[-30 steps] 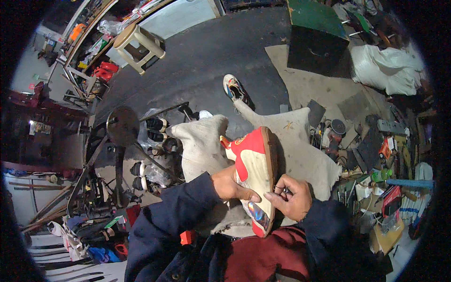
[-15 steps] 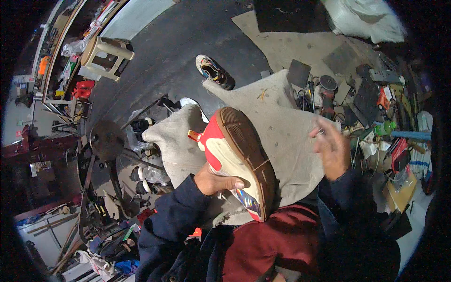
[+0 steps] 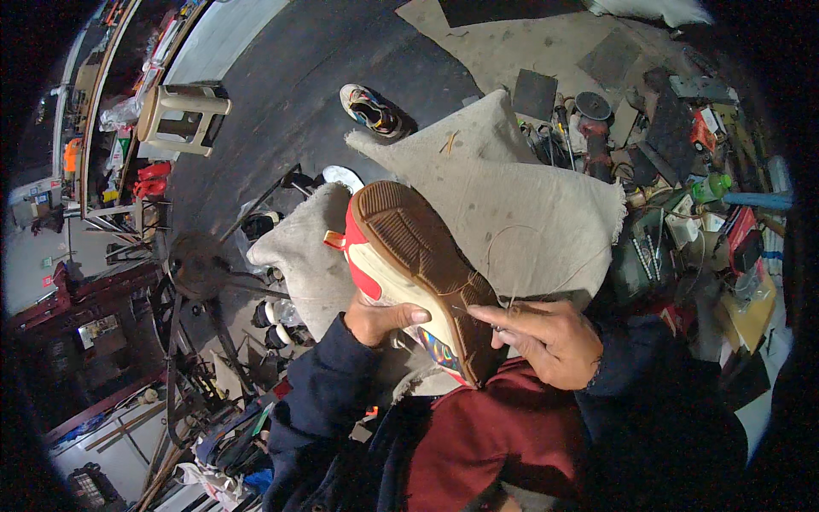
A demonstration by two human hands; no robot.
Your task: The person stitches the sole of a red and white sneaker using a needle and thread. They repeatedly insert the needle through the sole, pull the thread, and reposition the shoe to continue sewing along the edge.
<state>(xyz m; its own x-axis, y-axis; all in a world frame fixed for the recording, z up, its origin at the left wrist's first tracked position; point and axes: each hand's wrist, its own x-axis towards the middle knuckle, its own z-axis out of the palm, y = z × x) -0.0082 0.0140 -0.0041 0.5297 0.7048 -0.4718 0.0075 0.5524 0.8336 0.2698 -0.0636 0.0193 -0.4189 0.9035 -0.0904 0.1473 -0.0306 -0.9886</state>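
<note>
Shoe: While the left hand grips it by the side, it sits tilted above the middle of the cloth, ribbed brown sole turned up and to the right, heel pointing away from the person, toe close to the maroon garment at the lap.
Upper: cream, with red at the heel, a small loop behind it and a shiny multicoloured patch toward the toe.
Left hand: clamped on the shoe's left side, thumb along the cream upper near the sole's edge; the other fingers are mostly hidden.
Right hand: at the right edge of the sole, toward the toe, index finger stretched out to it and the others bent; whether something small is pinched there cannot be told.
Both hands: apart, the shoe's front part between them.
Thin strand: curves over the cloth, near the right hand.
Cloth: pale, stained, frayed along its right edge.
Past its far left corner: a multicoloured shoe on the dark floor.
Past its right edge: a disc-headed tool and a green bottle among clutter.
Past its left edge: a round-topped metal stand; farther off, a beige stool.
</note>
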